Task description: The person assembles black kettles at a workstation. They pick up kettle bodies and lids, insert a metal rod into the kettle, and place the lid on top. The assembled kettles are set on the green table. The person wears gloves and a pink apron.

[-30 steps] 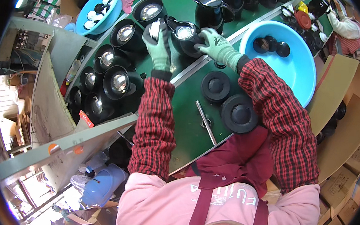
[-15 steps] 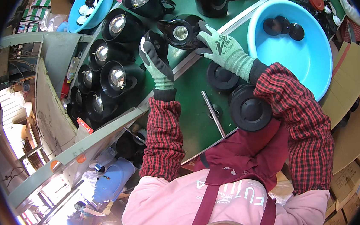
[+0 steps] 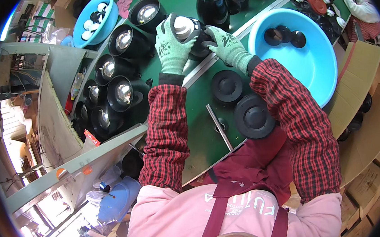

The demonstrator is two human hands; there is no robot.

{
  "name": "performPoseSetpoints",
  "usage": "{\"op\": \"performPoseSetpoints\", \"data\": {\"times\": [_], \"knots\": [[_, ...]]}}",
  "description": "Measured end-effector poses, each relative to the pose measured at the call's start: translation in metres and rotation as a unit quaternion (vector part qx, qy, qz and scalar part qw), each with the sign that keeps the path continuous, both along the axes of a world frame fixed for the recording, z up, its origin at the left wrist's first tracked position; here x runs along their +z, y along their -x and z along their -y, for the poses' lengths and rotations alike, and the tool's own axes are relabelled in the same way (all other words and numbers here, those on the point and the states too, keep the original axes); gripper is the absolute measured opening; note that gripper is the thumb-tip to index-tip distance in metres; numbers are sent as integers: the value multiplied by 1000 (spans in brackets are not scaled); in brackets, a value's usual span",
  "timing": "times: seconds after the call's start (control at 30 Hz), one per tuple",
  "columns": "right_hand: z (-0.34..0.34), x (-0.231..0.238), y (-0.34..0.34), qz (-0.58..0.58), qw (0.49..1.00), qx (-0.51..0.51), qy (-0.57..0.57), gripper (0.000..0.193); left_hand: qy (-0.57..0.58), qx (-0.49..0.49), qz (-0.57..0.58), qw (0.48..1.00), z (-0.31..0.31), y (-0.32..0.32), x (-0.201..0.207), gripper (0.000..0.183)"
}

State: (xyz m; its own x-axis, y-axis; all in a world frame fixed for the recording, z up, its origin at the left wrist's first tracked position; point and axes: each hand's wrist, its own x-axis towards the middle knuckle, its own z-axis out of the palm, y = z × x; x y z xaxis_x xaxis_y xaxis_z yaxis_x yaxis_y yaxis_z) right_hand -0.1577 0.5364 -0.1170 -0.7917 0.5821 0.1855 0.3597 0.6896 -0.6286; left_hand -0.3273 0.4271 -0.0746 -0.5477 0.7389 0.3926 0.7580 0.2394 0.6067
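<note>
My left hand (image 3: 174,45), in a green glove with dark fingertips, is closed around a lid with a white stopper (image 3: 183,26), white part facing up. It is over or against a black vacuum jug (image 3: 200,47); whether the two touch is hidden. My right hand (image 3: 227,48), gloved likewise, grips the jug's right side with fingers and thumb. Left of my left hand, several open black jugs (image 3: 122,93) show shiny silver linings. Behind the held jug stands another black jug (image 3: 213,7) with its top covered.
Nearer me on the green table are two round black discs (image 3: 227,85) and a metal rod (image 3: 219,127). A large blue basin (image 3: 313,79) at right holds black round pieces; a smaller blue basin (image 3: 82,37) at far left holds white and black ones. An open carton (image 3: 355,83) borders the right side.
My left hand has moved up and brought the lid from beside the jug to its mouth, turning its white part up. My right hand stays on the jug. The whole view has shifted slightly.
</note>
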Motion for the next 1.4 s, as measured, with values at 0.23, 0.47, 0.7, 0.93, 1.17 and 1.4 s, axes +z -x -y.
{"op": "performPoseSetpoints", "data": {"times": [0.23,0.47,0.7,0.93,1.17,1.4], "knots": [[-3,-1,12,23,998,-36,42,57,35,52,-38,997,-29,-2,-7,105],[-16,-14,3,-40,994,-10,97,50,-72,102,-71,990,32,-11,3,125],[2,40,-72,-4,996,-9,88,52,321,328,-167,873,235,29,-31,69],[97,143,-122,-64,990,100,-81,55,175,87,-236,952,272,10,19,46],[202,153,-123,-176,890,333,-258,35,115,-294,-216,924,311,-101,176,31],[257,159,-253,-144,970,197,5,68,-109,-224,198,948,380,-145,167,68]]}}
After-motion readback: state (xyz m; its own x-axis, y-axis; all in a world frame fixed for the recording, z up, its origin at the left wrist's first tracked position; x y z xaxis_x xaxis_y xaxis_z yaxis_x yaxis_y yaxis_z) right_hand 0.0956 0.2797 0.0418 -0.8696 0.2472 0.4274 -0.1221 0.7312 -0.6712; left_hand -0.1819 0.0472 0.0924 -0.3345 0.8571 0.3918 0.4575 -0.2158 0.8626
